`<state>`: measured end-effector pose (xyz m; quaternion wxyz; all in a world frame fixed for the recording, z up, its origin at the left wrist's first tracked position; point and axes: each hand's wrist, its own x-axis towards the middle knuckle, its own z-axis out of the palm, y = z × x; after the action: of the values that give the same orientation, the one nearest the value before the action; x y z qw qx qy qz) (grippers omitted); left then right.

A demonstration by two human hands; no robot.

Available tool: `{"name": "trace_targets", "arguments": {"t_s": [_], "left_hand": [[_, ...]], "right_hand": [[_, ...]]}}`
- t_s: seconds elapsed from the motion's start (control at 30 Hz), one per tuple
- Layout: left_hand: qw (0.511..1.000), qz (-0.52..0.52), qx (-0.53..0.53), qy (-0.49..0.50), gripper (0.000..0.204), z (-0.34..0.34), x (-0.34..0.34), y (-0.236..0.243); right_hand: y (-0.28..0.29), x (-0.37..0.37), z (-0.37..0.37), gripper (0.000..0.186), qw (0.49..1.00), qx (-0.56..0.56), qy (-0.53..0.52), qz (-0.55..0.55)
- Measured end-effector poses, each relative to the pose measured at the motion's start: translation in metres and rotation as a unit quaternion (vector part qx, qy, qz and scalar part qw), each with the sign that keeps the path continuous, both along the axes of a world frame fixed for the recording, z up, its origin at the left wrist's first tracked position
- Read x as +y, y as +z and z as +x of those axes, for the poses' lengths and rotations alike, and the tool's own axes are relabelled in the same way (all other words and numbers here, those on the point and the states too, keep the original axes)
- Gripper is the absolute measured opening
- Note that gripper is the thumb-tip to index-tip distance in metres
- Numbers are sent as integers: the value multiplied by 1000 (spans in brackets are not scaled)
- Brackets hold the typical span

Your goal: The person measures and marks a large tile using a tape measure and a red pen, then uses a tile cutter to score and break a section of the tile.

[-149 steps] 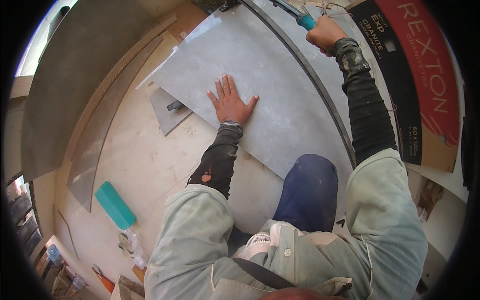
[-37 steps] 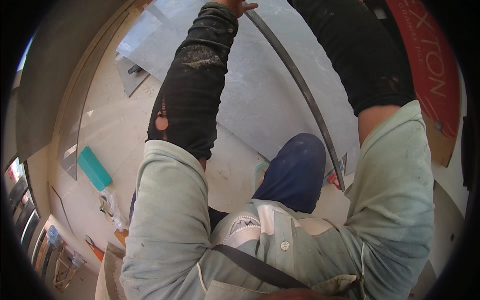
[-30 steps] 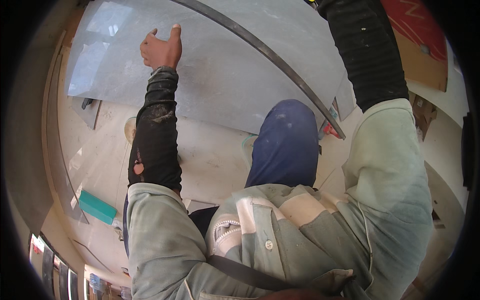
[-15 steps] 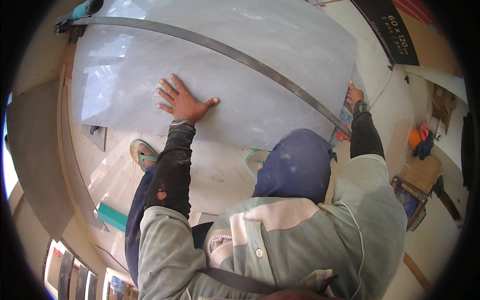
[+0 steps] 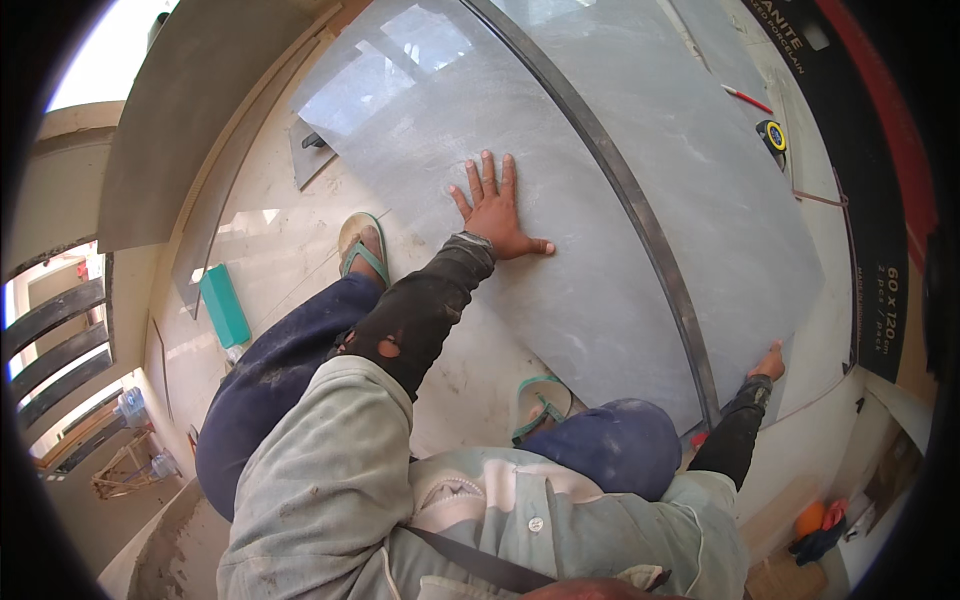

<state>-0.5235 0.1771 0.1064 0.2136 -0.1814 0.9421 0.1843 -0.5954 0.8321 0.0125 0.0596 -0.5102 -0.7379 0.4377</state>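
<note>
A large grey tile (image 5: 590, 300) with a glossy face lies before me. Across it runs a long dark metal bar (image 5: 650, 225), whose near end comes close to my right knee. My left hand (image 5: 495, 222) presses flat on the tile, left of the bar, fingers spread and nothing in them. At the tile's right edge, beyond the bar, my right hand (image 5: 766, 364) is closed, with one digit pointing up along the edge. Its other fingers are mostly hidden.
A tape measure (image 5: 773, 138) and a red pencil (image 5: 748, 99) lie past the tile's far side. A black-and-red carton (image 5: 880, 270) stands at right. On the left are a green block (image 5: 225, 306) and a leaning grey panel (image 5: 185, 130). My sandalled foot (image 5: 365, 250) rests beside the tile.
My view has turned, so the tile and bar appear rotated and the tape measure and pencil now show. Both hands keep about the same places on the tile.
</note>
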Motion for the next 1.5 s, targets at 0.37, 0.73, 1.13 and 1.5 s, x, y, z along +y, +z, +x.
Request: {"name": "trace_targets", "arguments": {"t_s": [0.37, 0.73, 1.13, 1.5], "left_hand": [[998, -11, -37, -49, 147, -13, -3, 17], [974, 205, -90, 25, 83, -137, -180, 153], [565, 645, 288, 427, 71, -280, -133, 148], [671, 654, 218, 272, 72, -233, -88, 134]], "right_hand": [[-28, 80, -58, 66, 998, 16, 68, -3], [74, 50, -86, 64, 953, -194, 198, 120], [327, -217, -113, 31, 836, 97, 475, 256], [333, -599, -157, 59, 668, 198, 659, 284]]}}
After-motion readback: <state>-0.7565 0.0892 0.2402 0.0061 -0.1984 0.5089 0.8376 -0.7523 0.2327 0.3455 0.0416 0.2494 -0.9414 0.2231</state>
